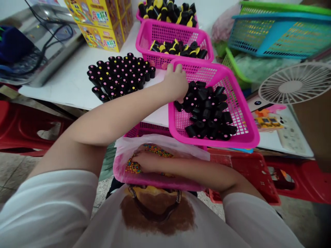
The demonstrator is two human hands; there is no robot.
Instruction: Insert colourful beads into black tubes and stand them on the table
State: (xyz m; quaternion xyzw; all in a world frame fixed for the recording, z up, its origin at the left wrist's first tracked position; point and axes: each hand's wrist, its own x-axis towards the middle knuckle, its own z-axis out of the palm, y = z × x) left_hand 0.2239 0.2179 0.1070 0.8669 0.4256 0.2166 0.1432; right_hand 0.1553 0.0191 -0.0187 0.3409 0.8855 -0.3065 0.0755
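White T-shirt (155, 213) with a brown print is filling the spot up close, so somebody is sitting or standing right at the white worktop (64, 82). Biggest thing near the hands: a pink basket (214, 142) is sitting by the near edge, sticking out a little. Pink tub (160, 181) with a filmy liner is sitting below that edge, just in front of the shirt. Another pink basket, a smaller-looking one (181, 28), is standing behind, holding black-and-yellow pieces (178, 48).

Left hand (177, 82) is hovering over the near basket's far-left corner, two fingers showing slightly apart; I can't tell if they're gripping anything. Right hand (147, 162) is dipping into the tub, its fingertips partly hidden, so no idea whether they're pinching or loose.

Smaller stuff now: black cylinders (207, 113) are lying jumbled in the near basket, while upright ones (119, 77) are standing clustered on the worktop, many showing pink dots. Tiny colourful balls (133, 167) are lying around the right hand in the tub.
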